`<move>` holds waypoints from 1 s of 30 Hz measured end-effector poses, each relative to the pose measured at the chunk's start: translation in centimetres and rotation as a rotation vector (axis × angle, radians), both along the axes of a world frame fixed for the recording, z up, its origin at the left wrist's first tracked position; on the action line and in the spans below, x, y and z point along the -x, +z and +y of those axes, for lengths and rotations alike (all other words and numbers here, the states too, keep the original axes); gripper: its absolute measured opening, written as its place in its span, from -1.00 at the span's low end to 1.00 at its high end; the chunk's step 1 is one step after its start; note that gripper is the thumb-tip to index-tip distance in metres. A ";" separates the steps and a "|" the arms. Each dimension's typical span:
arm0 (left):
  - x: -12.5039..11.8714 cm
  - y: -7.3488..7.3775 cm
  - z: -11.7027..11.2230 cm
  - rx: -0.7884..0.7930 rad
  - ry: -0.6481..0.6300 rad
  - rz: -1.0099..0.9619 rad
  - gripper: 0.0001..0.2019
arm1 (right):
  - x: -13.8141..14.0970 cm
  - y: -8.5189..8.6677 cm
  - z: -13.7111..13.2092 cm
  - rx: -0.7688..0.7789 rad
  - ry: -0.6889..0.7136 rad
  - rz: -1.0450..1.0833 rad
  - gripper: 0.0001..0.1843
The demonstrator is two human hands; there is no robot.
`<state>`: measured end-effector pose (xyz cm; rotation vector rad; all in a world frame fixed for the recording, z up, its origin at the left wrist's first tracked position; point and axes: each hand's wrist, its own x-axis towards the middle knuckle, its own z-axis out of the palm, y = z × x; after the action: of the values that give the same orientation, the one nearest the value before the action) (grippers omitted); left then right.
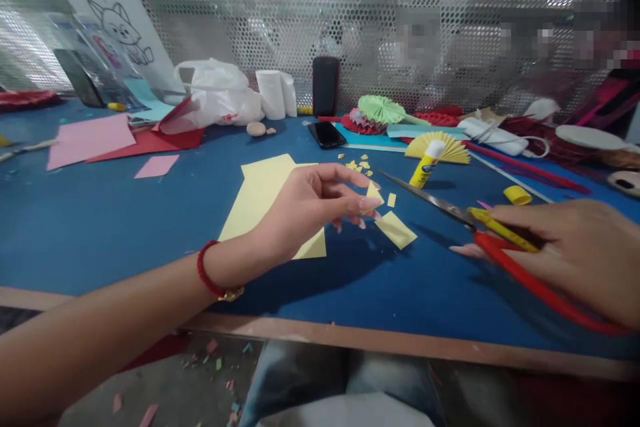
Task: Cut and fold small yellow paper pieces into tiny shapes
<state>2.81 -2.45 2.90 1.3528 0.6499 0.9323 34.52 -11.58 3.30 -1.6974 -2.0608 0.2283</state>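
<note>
My left hand (pixel 310 210) hovers over the blue table (pixel 100 227), fingers pinched on a small yellow paper scrap (pixel 373 193). Under it lies a large yellow paper sheet (pixel 260 197). Another yellow offcut (pixel 396 229) lies just right of the fingertips. My right hand (pixel 570 257) grips red-and-yellow-handled scissors (pixel 450 208), whose blades point left toward the scrap. A red bead bracelet (pixel 210 275) sits on my left wrist.
A glue stick (pixel 427 163) stands behind the scissors, its yellow cap (pixel 517 195) lying to the right. Two phones (pixel 326 135), folded paper fans (pixel 383 110), pink and red sheets (pixel 90 139), a plastic bag (pixel 215 97) and other people sit at the back by the perforated screen.
</note>
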 end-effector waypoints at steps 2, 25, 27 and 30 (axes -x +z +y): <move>0.4 -0.1 -0.2 -0.013 -0.031 0.045 -0.57 | -3.2 -0.9 -1.0 -0.060 -0.095 -0.397 -0.50; 1.8 -1.4 -4.8 -0.294 -0.436 0.530 -0.90 | 9.3 -0.9 -0.6 0.303 0.529 0.170 -0.73; 1.8 -1.2 -4.5 -0.260 -0.464 0.559 -0.94 | 9.7 -1.2 -0.3 0.374 0.511 0.212 -0.69; 1.9 -1.1 -3.9 -0.266 -0.512 0.558 -0.93 | 9.9 -1.6 0.0 0.405 0.442 0.267 -0.75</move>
<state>0.95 -6.35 1.81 1.9287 0.5570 0.2233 24.58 -11.61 1.68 -1.2926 -2.2564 1.0149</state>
